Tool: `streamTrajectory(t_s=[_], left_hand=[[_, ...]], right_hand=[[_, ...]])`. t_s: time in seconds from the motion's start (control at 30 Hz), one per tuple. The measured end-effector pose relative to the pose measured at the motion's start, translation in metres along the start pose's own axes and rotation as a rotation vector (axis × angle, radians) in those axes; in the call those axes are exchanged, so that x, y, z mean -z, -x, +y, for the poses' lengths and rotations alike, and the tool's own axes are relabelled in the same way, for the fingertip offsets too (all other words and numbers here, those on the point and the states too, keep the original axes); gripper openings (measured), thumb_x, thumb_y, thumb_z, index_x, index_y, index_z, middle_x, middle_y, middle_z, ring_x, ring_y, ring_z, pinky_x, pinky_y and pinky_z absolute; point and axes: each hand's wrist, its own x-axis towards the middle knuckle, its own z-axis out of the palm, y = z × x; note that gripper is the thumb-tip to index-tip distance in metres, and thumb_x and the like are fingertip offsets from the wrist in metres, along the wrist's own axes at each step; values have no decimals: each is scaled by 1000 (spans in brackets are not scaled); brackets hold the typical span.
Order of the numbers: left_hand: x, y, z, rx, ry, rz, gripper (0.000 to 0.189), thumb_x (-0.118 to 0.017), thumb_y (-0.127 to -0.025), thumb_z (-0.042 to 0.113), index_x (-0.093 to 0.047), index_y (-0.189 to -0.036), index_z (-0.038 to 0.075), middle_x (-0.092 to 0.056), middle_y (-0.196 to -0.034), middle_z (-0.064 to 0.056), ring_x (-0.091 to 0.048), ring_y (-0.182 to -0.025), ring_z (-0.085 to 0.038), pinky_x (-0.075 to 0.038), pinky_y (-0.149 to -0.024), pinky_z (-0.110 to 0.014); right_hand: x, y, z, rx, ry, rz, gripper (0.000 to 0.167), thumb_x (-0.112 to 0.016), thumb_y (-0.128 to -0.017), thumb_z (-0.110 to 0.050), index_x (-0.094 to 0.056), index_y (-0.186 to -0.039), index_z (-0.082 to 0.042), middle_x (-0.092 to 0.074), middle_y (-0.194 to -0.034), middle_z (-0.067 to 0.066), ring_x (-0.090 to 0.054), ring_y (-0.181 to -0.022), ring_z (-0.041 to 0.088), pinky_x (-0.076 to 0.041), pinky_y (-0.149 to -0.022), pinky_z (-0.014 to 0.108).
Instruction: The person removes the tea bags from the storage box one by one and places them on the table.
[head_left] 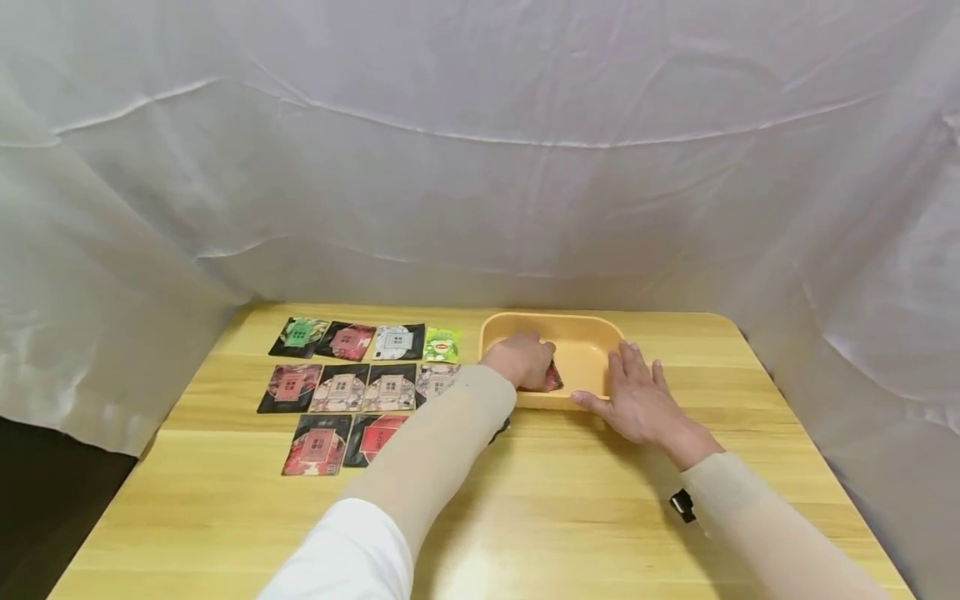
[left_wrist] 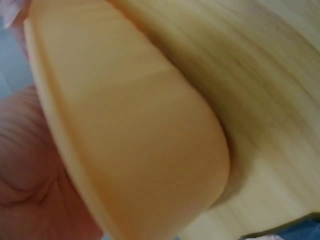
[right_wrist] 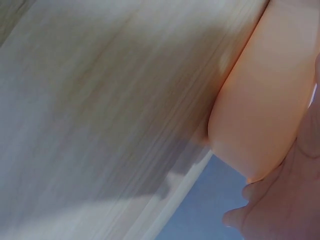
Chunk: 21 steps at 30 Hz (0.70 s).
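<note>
An orange-yellow plastic tray (head_left: pixel 581 358) stands at the back of the table. My left hand (head_left: pixel 519 358) reaches over its front-left rim, fingers bent down inside. A dark red tea sachet (head_left: pixel 553 379) shows at those fingers, partly hidden by the hand. In the left wrist view the palm (left_wrist: pixel 35 170) lies behind the tray wall (left_wrist: pixel 135 120), and the sachet is out of sight. My right hand (head_left: pixel 637 400) rests with spread fingers at the tray's front-right corner. The right wrist view shows that hand (right_wrist: pixel 280 200) against the tray's outer wall (right_wrist: pixel 265 90).
Left of the tray, several flat tea sachets lie in rows, among them a black-and-green one (head_left: pixel 298 336), a bright green-yellow one (head_left: pixel 442 345) and a red-black one (head_left: pixel 317 446). My left forearm covers part of the rows. A pale cloth curtain (head_left: pixel 525 200) hangs behind the wooden table (head_left: pixel 570 517).
</note>
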Motion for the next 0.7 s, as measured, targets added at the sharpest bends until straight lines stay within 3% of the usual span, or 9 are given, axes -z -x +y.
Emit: streamTrajectory(t_s=[0.13,0.37,0.53,0.7], left_hand=[[-8,-5,1,17,8,-11,51,-62,-104,47,-57,-148,22,-53,-153,-11,-48,-142,-33,-50,-112,-47],[-10,-8,-3,-32,33,-13,30,-65,-103,45,-64,-127,27,-62,-128,-5,-58,-123,-28,-54,-103,-43],[-9,-7,-6,-17,62,-1,33,-68,-101,47,-62,-122,23,-64,-123,-4,-61,-118,-23,-57,-96,-42],[-10,-7,-7,22,59,-5,46,-66,-101,49,-55,-135,20,-61,-132,-9,-61,-122,-27,-58,-96,-44]], right_hand=[[0,1,-1,-1,-10,-1,120,-38,-98,-82,-8,-162,15,3,-172,34,2,-160,52,2,-124,75],[1,2,-2,-1,-15,4,121,-38,-97,-83,-8,-162,15,2,-172,34,2,-160,52,1,-124,75],[0,2,-2,-5,-22,4,121,-38,-97,-83,-8,-162,15,3,-172,34,2,-160,52,1,-124,76],[-1,2,-1,-7,-27,4,121,-38,-97,-83,-7,-162,14,4,-172,34,2,-160,51,1,-124,76]])
